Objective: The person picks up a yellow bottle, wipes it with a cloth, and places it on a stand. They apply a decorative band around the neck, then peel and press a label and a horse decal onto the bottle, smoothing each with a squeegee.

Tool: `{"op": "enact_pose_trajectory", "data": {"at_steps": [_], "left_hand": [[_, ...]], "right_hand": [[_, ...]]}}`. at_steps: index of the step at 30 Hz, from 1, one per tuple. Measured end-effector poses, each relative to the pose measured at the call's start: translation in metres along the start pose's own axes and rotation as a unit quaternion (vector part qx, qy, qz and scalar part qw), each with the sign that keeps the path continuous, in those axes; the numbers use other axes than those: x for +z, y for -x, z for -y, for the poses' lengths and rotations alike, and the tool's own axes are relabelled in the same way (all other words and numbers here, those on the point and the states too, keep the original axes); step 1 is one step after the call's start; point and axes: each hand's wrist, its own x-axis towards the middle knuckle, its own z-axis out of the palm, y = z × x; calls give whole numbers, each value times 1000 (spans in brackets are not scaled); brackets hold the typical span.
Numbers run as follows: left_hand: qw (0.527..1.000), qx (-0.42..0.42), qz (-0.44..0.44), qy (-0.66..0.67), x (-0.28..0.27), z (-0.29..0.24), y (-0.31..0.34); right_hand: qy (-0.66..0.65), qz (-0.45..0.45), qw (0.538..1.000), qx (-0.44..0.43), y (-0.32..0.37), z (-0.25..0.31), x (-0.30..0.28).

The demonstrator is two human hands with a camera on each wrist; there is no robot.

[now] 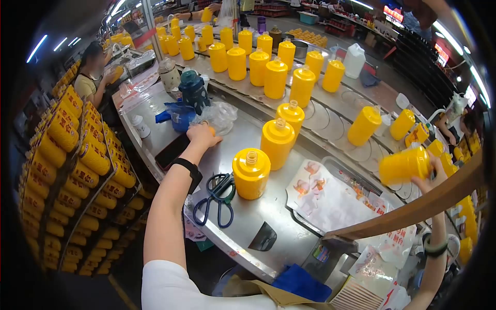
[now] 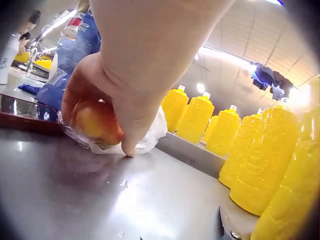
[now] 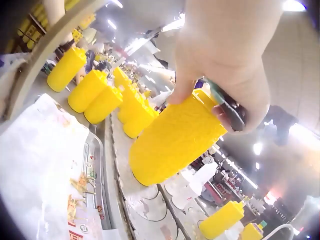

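Note:
My left hand (image 1: 200,135) reaches down to the metal table beside a clear plastic bag (image 1: 219,118). In the left wrist view its fingers curl round a red and yellow round fruit-like thing (image 2: 97,122) lying on the bag. My right hand (image 1: 434,173) grips a yellow bottle (image 1: 404,166) at its neck end, and the bottle is tilted almost flat above the conveyor. The right wrist view has this bottle (image 3: 175,140) hanging from the fingers, with a dark object (image 3: 227,107) in the hand too. Three yellow bottles (image 1: 251,173) stand upright on the table between the hands.
Dark-handled scissors (image 1: 214,199) lie left of the near bottle. A dark flask (image 1: 192,90) and blue packet (image 1: 181,116) stand behind my left hand. Yellow bottles line the conveyor (image 1: 330,121). A curved wooden bar (image 1: 408,204) crosses near my right arm. Another person (image 1: 93,77) works at left.

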Motion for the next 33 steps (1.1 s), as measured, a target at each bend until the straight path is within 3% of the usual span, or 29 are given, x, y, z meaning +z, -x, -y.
{"op": "enact_pose_trajectory", "data": {"at_steps": [1, 3, 4, 5, 6, 7, 8, 10, 11, 13, 14, 16, 17, 19, 23, 24, 25, 26, 28, 29, 30, 33], "left_hand": [[1000, 0, 0, 0, 1, 0, 1], [995, -4, -83, 46, 6, 2, -1], [995, -4, -83, 46, 8, 4, -3], [984, 5, -153, 86, 10, 6, -7], [967, 16, -222, 125, 12, 7, -10], [960, 8, -222, 168, 12, 8, -14], [961, 11, -221, 168, 10, 9, -16], [962, -9, -164, 218, 4, 11, -17], [962, -5, -162, 219, 1, 10, -19], [972, -42, -51, 226, -3, 10, -24], [972, -38, -49, 225, -3, 12, -26], [979, 16, -18, 200, 2, 19, -32], [980, 17, -18, 199, 1, 22, -29], [981, 21, -7, 195, -1, 30, -20], [985, 74, -73, 137, 8, 58, -4], [948, 126, -23, 292, 11, 70, -3], [882, 173, 27, 438, 16, 78, -3], [884, 172, 26, 435, 24, 82, -4], [810, 211, -36, 546, 40, 91, -3], [781, 166, 19, 602, -2, 83, 43], [783, 162, 17, 601, 6, 88, 37], [711, 270, 7, 649, 36, 102, 21]], "right_hand": [[-4, -26, 999, -41, 20, 12, -9], [-109, -2, 993, 36, 52, 51, -29], [-28, 39, 997, 58, 69, 49, -51], [54, 80, 992, 80, 88, 46, -70], [37, 21, 998, 56, 113, 50, -75], [20, -39, 998, 34, 130, 63, -77], [22, 1, 998, 52, 123, 112, -82], [-7, 95, 994, 48, 164, 104, -109], [-4, 94, 994, 51, 173, 109, -112], [-12, 139, 990, -30, 184, 144, -108], [-32, 147, 988, 19, 195, 152, -104], [-46, 176, 983, -36, 180, 187, -93], [-46, 176, 983, -34, 174, 193, -86], [-83, 200, 967, -132, 165, 196, -61], [-147, 175, 971, -70, 161, 224, -9], [-134, 179, 968, -110, 158, 225, 3], [-121, 183, 964, -149, 154, 227, 13], [-125, 182, 964, -149, 152, 230, 24], [-84, 164, 970, -160, 148, 235, 45], [-74, 166, 972, -148, 148, 236, 55], [-78, 167, 971, -151, 146, 236, 61], [-23, 187, 968, -168, 141, 235, 77]]}}
